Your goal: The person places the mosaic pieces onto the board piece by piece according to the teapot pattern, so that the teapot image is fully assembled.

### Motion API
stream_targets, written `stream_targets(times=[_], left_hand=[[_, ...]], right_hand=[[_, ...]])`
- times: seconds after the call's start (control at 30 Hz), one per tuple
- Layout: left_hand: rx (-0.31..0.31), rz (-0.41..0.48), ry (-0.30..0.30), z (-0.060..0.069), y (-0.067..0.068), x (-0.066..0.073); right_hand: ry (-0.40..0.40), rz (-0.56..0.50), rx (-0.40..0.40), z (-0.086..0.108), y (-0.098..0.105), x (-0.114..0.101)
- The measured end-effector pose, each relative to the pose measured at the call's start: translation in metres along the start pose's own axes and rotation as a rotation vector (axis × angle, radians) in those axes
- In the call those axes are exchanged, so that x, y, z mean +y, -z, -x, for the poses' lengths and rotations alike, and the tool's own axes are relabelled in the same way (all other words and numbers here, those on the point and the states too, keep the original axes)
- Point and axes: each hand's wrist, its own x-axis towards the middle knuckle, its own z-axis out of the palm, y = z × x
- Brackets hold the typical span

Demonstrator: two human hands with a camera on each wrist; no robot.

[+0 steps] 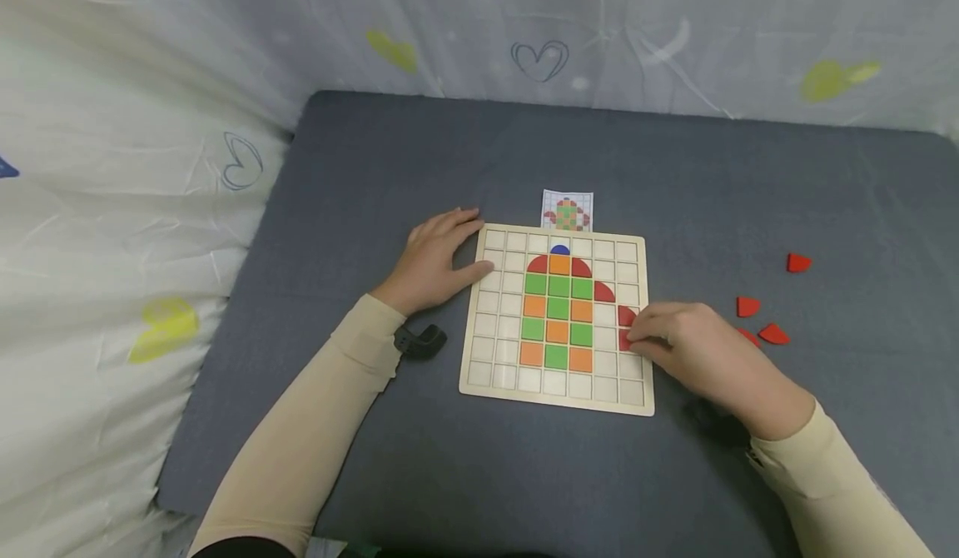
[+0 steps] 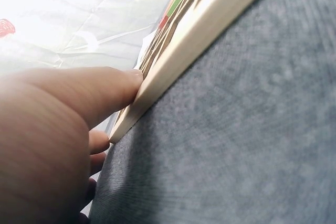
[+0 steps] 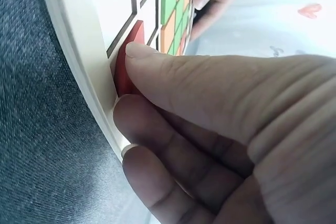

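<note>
A wooden grid board [image 1: 479,379] lies on the table, with green, orange, red and blue tiles set in its cells. My left hand [image 1: 434,260] rests at its far left corner, fingers extended; the left wrist view shows the thumb [image 2: 123,85] on the rim. At the board's right edge, my right hand [image 1: 700,358] pinches a red quarter-circle tile [image 3: 122,74] between thumb and fingertips, low in a cell. Just above that tile in the head view sits another red quarter-circle [image 1: 626,316]. Part of the board's right edge is hidden by the right hand.
Several loose red tiles [image 1: 798,262] lie on the grey tabletop [image 1: 419,158] to the right. A small printed pattern card [image 1: 568,211] touches the board's far edge. White printed curtains [image 1: 479,33] hang behind the table and along its left side.
</note>
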Motion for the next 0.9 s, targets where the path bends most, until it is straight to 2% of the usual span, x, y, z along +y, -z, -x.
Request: stream_targets(times=[0.27,0.47,0.7,0.9], left_hand=[[0.005,0.002,-0.004,0.001,0.000,0.000],[0.010,0.000,-0.008,0.000,0.000,-0.001],[-0.003,-0.002,0.001,0.001,0.001,-0.001],[-0.002,-0.003,-0.002,0.000,0.000,0.000]], right_hand=[[-0.044,-0.018,0.018,0.006,0.012,0.012],[-0.190,0.037,0.020,0.020,0.029,0.035],[-0.318,0.015,0.034,0.034,0.042,0.062],[-0.406,0.024,-0.019,0.043,0.050,0.080]])
